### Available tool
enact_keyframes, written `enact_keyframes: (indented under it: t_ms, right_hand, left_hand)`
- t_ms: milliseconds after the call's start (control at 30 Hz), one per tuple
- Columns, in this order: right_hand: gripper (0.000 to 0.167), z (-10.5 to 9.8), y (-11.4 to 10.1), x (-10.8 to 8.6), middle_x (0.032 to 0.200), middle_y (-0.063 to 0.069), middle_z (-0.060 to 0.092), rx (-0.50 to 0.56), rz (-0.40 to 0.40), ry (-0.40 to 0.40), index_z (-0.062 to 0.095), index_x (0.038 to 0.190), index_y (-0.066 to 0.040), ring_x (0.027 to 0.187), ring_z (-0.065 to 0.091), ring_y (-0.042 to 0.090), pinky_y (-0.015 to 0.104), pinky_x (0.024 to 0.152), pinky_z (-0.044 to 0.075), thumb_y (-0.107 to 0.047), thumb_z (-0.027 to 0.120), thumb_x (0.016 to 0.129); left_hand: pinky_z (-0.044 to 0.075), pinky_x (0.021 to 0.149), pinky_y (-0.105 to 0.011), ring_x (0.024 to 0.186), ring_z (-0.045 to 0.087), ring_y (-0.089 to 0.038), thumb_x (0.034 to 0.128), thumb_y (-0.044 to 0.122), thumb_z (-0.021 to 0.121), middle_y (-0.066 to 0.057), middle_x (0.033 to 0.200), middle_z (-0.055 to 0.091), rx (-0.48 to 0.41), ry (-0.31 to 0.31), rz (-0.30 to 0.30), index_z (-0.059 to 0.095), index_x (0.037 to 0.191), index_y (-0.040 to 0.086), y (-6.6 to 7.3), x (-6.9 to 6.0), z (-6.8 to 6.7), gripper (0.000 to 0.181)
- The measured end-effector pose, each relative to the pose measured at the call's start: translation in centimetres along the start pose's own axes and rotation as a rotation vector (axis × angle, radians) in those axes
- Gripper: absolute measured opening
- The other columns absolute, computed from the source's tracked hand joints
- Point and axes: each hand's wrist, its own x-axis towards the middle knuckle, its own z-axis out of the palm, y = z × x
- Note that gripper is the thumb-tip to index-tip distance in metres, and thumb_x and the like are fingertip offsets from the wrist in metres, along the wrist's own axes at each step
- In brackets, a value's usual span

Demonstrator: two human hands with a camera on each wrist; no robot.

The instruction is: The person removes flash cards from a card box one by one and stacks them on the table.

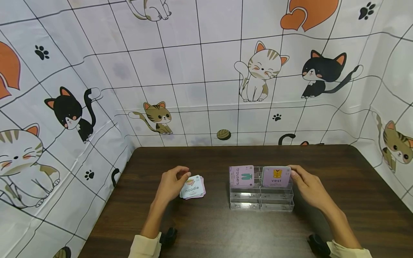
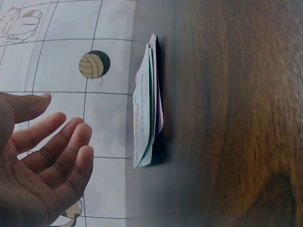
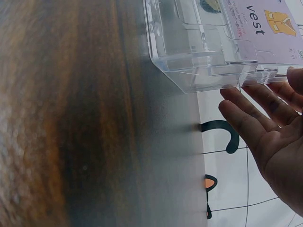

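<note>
A stack of cards [image 1: 192, 188] lies on the table, a "noodle" card on top and pink edges beneath. My left hand [image 1: 173, 182] hovers at the stack's left side; the left wrist view shows this hand [image 2: 52, 161] loosely bent, holding nothing, apart from the cards [image 2: 144, 109]. To the right stands a clear tiered holder [image 1: 261, 206] with two columns. In its back row are a sideways "trousers" card [image 1: 241, 176] and an upright "vest" card [image 1: 276, 176]. My right hand [image 1: 309, 186] rests at the holder's right side, fingers [image 3: 251, 118] against the clear plastic, thumb near the vest card.
The dark wooden table [image 1: 206, 229] extends around the cards and holder. A white cloth [image 1: 206, 89] printed with cats and grid lines hangs behind and at both sides. Lower tiers of the holder show bare plastic.
</note>
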Motion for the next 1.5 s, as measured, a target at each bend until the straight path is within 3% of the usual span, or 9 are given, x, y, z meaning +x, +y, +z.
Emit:
enact_keyframes:
  t_ms: [267,533,1000,1500]
  right_hand:
    - [0.032,0.1,0.0,0.0,0.112,0.021,0.076,0.029,0.001,-0.014,0.06,0.139,-0.003,0.104,0.071,0.038,0.061,0.084,0.056,-0.02,0.045,0.117]
    - [0.032,0.1,-0.1,0.0,0.11,0.021,0.077,0.024,-0.002,-0.01,0.061,0.139,-0.003,0.102,0.071,0.036,0.06,0.083,0.056,-0.02,0.044,0.117]
    - [0.033,0.1,0.1,-0.2,0.115,0.025,0.076,0.038,0.013,-0.022,0.06,0.141,-0.004,0.106,0.073,0.043,0.065,0.085,0.056,-0.021,0.044,0.117]
    - [0.033,0.0,-0.2,-0.2,0.113,0.023,0.076,0.029,0.007,-0.021,0.06,0.141,-0.003,0.105,0.072,0.041,0.062,0.084,0.056,-0.021,0.044,0.117]
  left_hand:
    - [0.056,0.083,-0.04,0.093,0.07,-0.021,0.1019,0.021,0.075,-0.007,0.108,0.081,-0.003,-0.003,0.007,0.077,0.124,0.007,0.3,0.0,0.3,0.026]
    - [0.059,0.089,-0.047,0.101,0.075,-0.026,0.1026,0.02,0.074,-0.008,0.109,0.081,-0.016,-0.011,0.026,0.077,0.124,0.006,0.9,0.1,0.5,0.026]
    - [0.061,0.087,-0.046,0.101,0.077,-0.025,0.1026,0.019,0.074,-0.008,0.111,0.081,-0.043,-0.022,0.064,0.077,0.123,0.008,1.8,0.2,1.2,0.023]
    - [0.06,0.086,-0.043,0.098,0.076,-0.022,0.1033,0.02,0.073,-0.006,0.108,0.081,-0.078,-0.056,0.1,0.077,0.124,0.006,3.3,0.4,2.0,0.026]
